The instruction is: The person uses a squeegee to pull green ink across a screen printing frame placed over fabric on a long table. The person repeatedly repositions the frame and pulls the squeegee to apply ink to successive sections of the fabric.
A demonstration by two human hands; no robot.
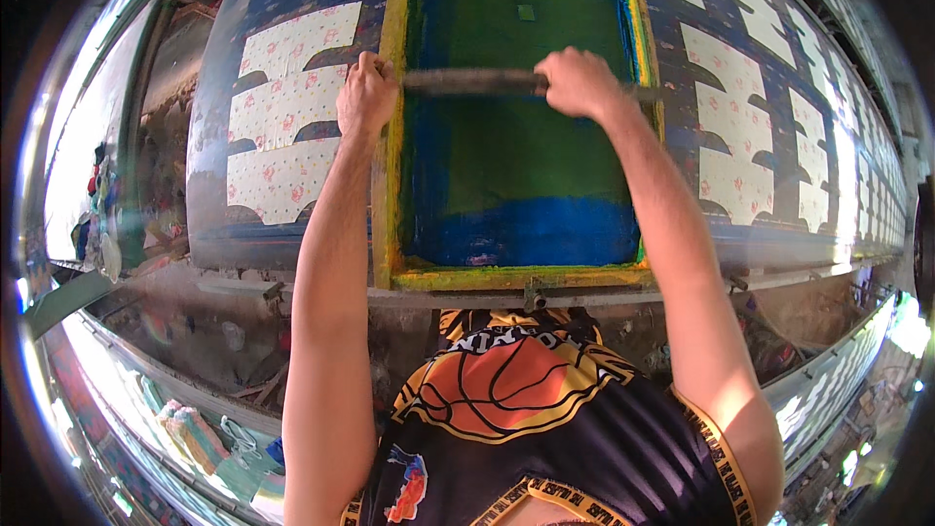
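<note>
Right hand (584, 83) closed tight around a dark bar (472, 82), blurred, lying crosswise over the upper half of a paint-stained frame (506, 280). Left hand (368, 97) curled closed on the frame's left rail, just beside the bar's end. Inside the frame: green mesh (526, 156), with blue paint (545, 229) along its lower part. Pale floral fabric pieces (292, 175) lie left of the frame, more to its right. Dark table (216, 200) beneath the frame.
</note>
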